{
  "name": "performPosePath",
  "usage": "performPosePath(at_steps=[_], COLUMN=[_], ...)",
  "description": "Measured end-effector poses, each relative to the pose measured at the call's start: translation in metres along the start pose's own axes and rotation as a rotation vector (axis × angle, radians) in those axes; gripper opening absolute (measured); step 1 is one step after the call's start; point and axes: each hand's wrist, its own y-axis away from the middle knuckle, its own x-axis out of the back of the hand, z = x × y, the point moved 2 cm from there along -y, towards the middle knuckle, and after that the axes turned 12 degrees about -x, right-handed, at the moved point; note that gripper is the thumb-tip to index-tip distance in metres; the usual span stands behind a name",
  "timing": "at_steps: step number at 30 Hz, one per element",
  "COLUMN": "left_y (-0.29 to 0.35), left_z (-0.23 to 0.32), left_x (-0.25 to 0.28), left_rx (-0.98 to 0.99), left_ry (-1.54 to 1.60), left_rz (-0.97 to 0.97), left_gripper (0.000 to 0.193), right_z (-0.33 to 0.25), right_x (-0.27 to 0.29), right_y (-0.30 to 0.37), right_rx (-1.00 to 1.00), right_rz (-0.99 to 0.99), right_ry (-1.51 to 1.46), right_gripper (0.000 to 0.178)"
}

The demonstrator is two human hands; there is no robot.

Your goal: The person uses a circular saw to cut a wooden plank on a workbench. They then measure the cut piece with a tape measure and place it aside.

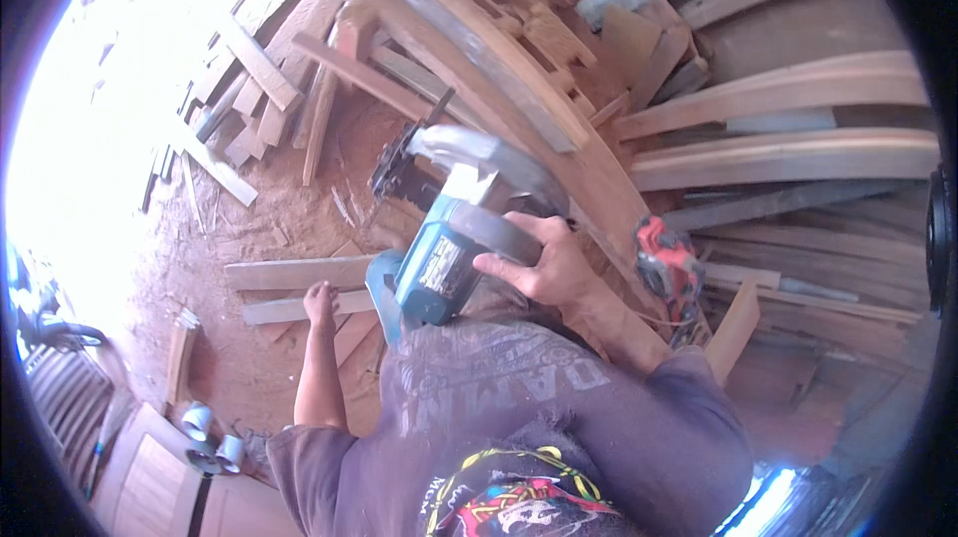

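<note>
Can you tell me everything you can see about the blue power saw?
The power saw has a teal-blue, plastic-looking body with a pale label, a silvery, metal-looking curved guard at its far end, and dark parts on the far left. It's tilted, in front of the person's dark shirt, with the right hand gripping it. Blur hides whether it's running.

dusty brown floor [239, 233], loose planks [297, 272], heaped wood offcuts [256, 60]

Power saw [431, 263] mid-frame, right hand [544, 266] on it, left hand [320, 300] to its lower left; beam [479, 43] upper centre, stacked boards [778, 94] at right, offcuts [259, 70] upper left.
</note>
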Motion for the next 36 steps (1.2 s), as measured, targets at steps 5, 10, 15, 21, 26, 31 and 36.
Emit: performPosePath(at_steps=[5,10,15,21,26,31,36], left_y=[0.029,0.179,0.330,0.458,0.488,0.488,0.487], left_z=[0.170,0.350,0.464,0.476,0.468,0.439,0.437], left_x=[-0.065,-0.194,-0.299,-0.414,-0.482,-0.526,-0.519], left_rx=[-0.242,-0.675,-1.191,-1.742,-1.698,-1.382,-1.357], left_ry=[0.171,0.217,0.136,-0.157,-1.011,-1.368,-1.467], left_rz=[-0.127,-0.253,-0.628,-1.281,-1.679,-1.967,-1.781], left_gripper=[0.041,0.036,0.029,0.043,0.054,0.041,0.031], right_z=[-0.015,-0.014,-0.015,0.032,0.025,0.035,0.028], right_x=[0.055,0.103,0.131,0.144,0.149,0.159,0.165], right_y=[0.075,0.123,0.141,0.128,0.111,0.107,0.111], right_rx=[-0.010,-0.073,-0.035,0.050,0.143,0.156,0.150], right_rz=[0.254,0.357,0.488,0.432,0.316,0.232,0.263], right_ry=[-0.165,-0.176,-0.158,-0.130,-0.094,-0.086,-0.063], right_gripper=[0.031,0.031,0.030,0.033,0.035,0.043,0.044])
